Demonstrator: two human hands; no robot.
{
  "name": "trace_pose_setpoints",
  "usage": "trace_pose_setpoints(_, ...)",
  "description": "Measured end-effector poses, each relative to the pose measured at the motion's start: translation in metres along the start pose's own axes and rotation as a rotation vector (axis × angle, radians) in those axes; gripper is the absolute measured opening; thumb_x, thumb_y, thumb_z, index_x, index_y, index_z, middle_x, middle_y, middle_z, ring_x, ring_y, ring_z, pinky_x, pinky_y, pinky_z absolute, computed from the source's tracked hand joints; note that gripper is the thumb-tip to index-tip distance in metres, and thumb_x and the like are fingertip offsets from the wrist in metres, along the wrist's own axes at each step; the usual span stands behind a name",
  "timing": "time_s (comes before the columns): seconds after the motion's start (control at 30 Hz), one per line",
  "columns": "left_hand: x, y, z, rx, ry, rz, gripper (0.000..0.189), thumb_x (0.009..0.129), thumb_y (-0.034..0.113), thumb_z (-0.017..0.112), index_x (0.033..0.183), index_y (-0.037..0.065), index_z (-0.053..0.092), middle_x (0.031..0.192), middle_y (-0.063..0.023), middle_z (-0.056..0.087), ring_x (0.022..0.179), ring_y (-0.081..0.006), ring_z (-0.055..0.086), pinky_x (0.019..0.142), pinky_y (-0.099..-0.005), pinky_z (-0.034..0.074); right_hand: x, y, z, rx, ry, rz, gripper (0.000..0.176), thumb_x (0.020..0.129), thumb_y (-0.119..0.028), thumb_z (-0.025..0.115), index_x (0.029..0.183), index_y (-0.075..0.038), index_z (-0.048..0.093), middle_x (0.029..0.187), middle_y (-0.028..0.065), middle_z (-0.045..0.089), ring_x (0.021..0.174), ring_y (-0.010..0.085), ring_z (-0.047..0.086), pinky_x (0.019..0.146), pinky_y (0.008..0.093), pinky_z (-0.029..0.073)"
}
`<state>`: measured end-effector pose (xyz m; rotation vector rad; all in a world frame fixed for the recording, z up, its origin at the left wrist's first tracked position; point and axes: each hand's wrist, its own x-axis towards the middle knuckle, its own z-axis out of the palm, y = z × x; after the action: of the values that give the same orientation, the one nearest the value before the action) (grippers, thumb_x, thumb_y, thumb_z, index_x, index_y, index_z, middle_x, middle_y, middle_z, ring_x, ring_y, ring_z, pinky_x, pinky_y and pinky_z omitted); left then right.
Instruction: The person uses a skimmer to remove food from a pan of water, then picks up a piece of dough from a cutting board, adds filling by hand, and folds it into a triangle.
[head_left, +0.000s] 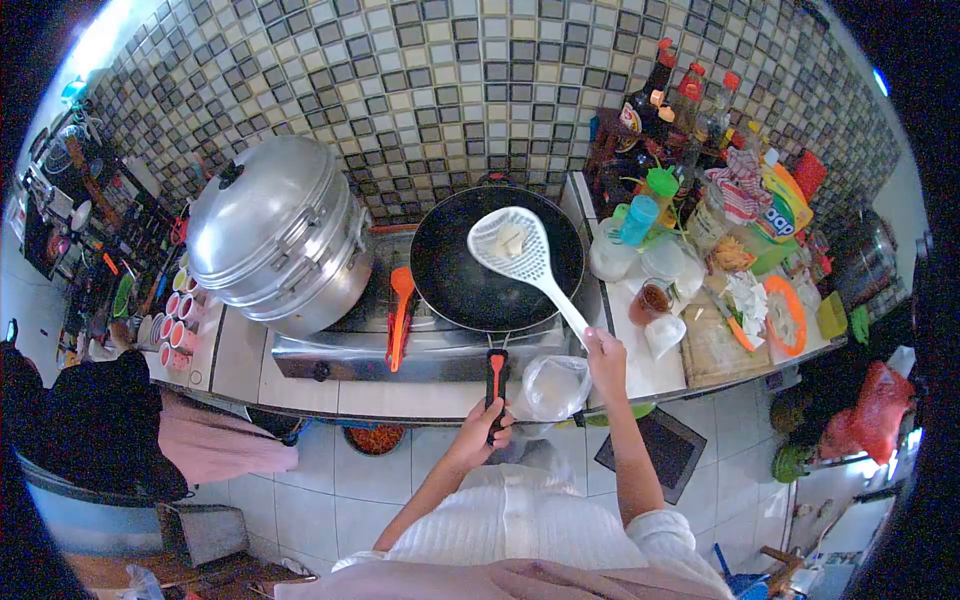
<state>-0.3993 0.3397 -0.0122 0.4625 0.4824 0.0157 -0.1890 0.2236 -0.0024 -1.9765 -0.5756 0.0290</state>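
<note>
My left hand (478, 434) is wrapped round the black and red handle of a dark wok (450, 285) on the gas stove (290, 357). In my right hand (606, 364) is the handle of a white slotted skimmer (535, 268), held over the wok. A small pale piece (510, 241), its kind not clear, lies in the skimmer's bowl. Just left of my right hand, a clear plastic bag (556, 387) with pale contents sits at the counter's front edge. An orange spoon (400, 310) rests on the stove left of the wok.
A large aluminium steamer pot (285, 240) stands left on the stove. To the right are a cutting board (720, 345) with a knife (735, 322), an orange-rimmed basket (787, 315), jars and sauce bottles (688, 95). A person in dark clothing (95, 425) is at the left.
</note>
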Motion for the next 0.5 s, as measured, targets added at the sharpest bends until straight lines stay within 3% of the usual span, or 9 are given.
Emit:
trace_pose_setpoints(0.2,-0.001,0.000,0.001,-0.019,-0.003,-0.002,0.018,0.089,0.027,0.045,0.095,0.010,0.041,0.068,-0.0011,0.041,0.049,-0.0078,0.035,0.042,-0.0196,0.029,0.001,-0.006,-0.003,-0.002,-0.044,0.126,0.032,0.085,-0.028,0.049,0.084,0.003,0.059,0.055,0.0062,0.048,0.053,0.0101,0.044,0.050,0.0266,0.036)
trace_pose_setpoints(0.5,-0.002,0.001,0.006,-0.005,0.026,-0.007,0.019,0.089,0.027,0.045,0.094,0.010,0.040,0.068,-0.0009,0.041,0.049,-0.0077,0.036,0.040,-0.0197,0.029,0.005,0.003,0.007,-0.031,-0.025,0.008,0.034,0.086,-0.028,0.048,0.080,0.004,0.058,0.055,0.0052,0.046,0.053,0.0102,0.041,0.050,0.0274,0.035)
